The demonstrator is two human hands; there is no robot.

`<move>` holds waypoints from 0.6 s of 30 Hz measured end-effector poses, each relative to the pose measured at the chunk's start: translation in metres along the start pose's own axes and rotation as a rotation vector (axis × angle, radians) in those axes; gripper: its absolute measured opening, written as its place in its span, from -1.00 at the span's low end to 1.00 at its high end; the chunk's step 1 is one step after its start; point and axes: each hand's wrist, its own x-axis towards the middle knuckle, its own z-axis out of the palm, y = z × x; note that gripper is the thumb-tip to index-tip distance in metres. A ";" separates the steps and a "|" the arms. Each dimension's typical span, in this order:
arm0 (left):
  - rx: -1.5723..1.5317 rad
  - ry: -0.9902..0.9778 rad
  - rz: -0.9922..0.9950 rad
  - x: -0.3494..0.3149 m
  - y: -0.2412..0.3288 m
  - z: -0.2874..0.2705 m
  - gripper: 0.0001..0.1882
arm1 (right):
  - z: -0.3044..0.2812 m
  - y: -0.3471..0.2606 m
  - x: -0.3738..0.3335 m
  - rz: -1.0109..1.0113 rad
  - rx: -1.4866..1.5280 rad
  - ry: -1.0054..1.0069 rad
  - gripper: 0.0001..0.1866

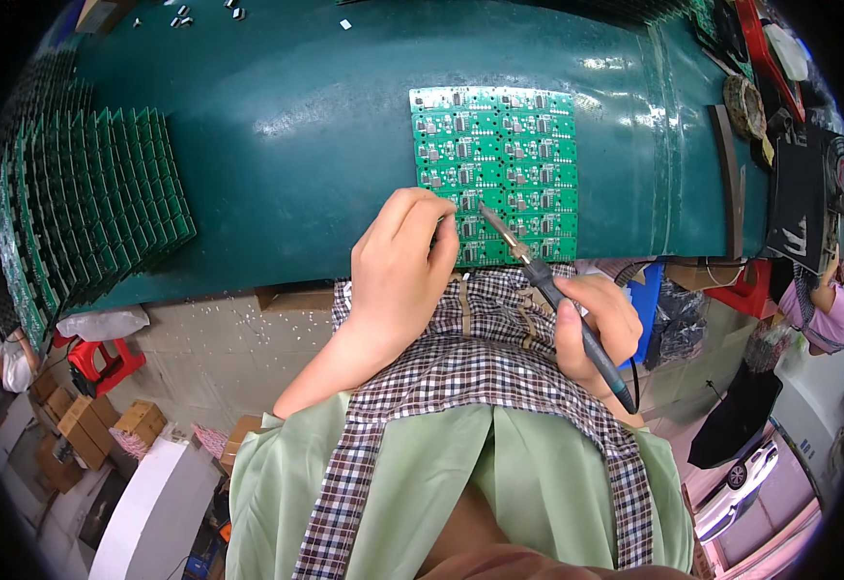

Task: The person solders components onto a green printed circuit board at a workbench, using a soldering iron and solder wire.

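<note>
A green panel of joined circuit boards lies flat at the near edge of the table, small parts set in rows across it. In my right hand is a soldering iron with a dark handle, gripped like a pen. Its metal tip points down to the panel's middle, left of the centre line; whether it touches cannot be made out. My left hand rests over the panel's lower left edge, thumb and fingertips pinched together close to the tip. Whatever they pinch is too small or hidden to name.
Dense rows of upright circuit boards stand on the left of the green tabletop. Several small parts lie at the far left. A dark bar and a black fan unit are at right, near another person.
</note>
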 end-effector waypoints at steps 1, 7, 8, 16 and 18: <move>0.000 -0.002 0.000 0.001 -0.001 0.001 -0.86 | 0.002 0.001 0.001 -0.007 0.008 0.000 -0.82; 0.042 0.013 0.055 0.002 -0.004 0.003 -0.85 | 0.006 0.004 -0.001 -0.003 -0.001 -0.006 -0.82; 0.041 0.009 0.048 0.001 -0.003 0.003 -0.85 | 0.006 0.004 -0.001 0.009 0.005 -0.018 -0.82; 0.048 0.014 0.088 0.005 -0.004 0.004 -0.86 | 0.010 0.005 -0.004 0.004 0.025 -0.003 -0.81; 0.041 -0.031 0.072 0.007 -0.002 0.003 -0.87 | 0.010 0.003 -0.004 0.001 0.018 -0.004 -0.80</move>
